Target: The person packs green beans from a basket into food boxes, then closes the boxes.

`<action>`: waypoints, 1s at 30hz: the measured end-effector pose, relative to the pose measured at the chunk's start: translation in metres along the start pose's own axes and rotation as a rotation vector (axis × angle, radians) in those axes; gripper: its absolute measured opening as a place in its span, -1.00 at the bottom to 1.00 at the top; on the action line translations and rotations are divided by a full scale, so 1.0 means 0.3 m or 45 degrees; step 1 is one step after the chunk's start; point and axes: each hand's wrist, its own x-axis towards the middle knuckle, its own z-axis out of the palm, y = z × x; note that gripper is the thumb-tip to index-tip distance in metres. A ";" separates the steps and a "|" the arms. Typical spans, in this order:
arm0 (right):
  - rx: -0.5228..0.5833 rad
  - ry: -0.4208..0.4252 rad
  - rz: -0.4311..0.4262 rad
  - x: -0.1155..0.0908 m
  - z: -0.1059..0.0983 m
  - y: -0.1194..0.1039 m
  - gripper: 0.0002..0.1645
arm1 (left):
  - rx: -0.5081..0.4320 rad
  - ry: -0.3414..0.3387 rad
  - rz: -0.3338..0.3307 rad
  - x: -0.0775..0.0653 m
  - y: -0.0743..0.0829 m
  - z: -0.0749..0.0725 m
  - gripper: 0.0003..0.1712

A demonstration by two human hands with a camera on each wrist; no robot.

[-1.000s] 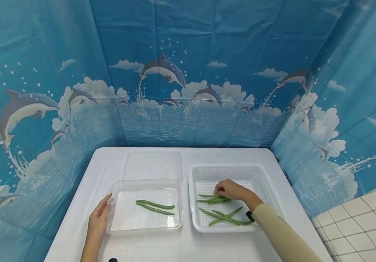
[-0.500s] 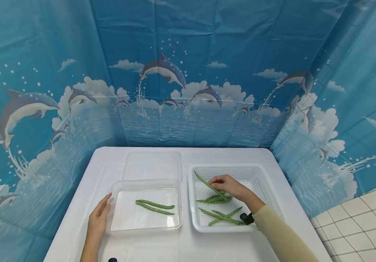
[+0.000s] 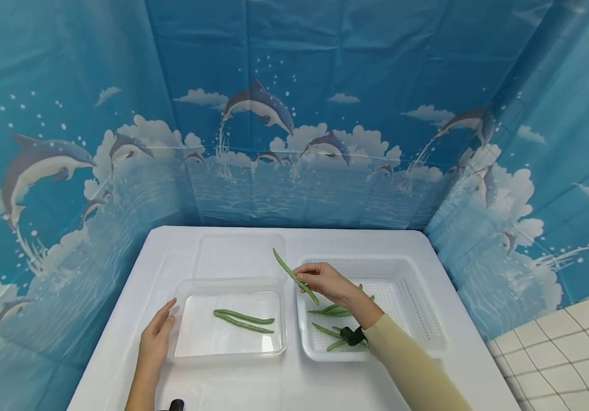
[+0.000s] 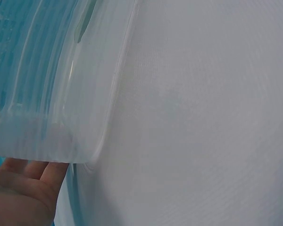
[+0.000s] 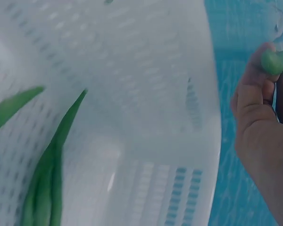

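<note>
My right hand pinches a green bean above the left edge of the white perforated basket. In the right wrist view the tip of that green bean shows between finger and thumb. Several other green beans lie in the basket, partly hidden by the arm. To the left stands a clear plastic box with two green beans on its bottom. My left hand rests against the box's left side, fingers extended; the left wrist view shows those fingers at the box's wall.
A flat clear lid lies behind the box on the white-covered table. Blue dolphin-printed curtains surround the table's back and sides. White tiles appear at the right.
The right hand has picked a green bean out of the basket, raised it and moved left with it toward the clear box. The left hand has stayed at the box's side.
</note>
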 end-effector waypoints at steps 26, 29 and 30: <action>-0.248 -0.180 0.147 0.255 0.417 -0.078 -0.79 | -0.007 0.001 0.003 -0.002 0.007 -0.001 -0.42; -0.300 -0.176 0.163 0.265 0.446 -0.068 -0.82 | -0.002 0.004 0.007 -0.003 0.006 -0.001 -0.43; -0.319 -0.175 0.168 0.268 0.454 -0.064 -0.83 | -0.002 0.005 0.009 -0.003 0.005 -0.001 -0.43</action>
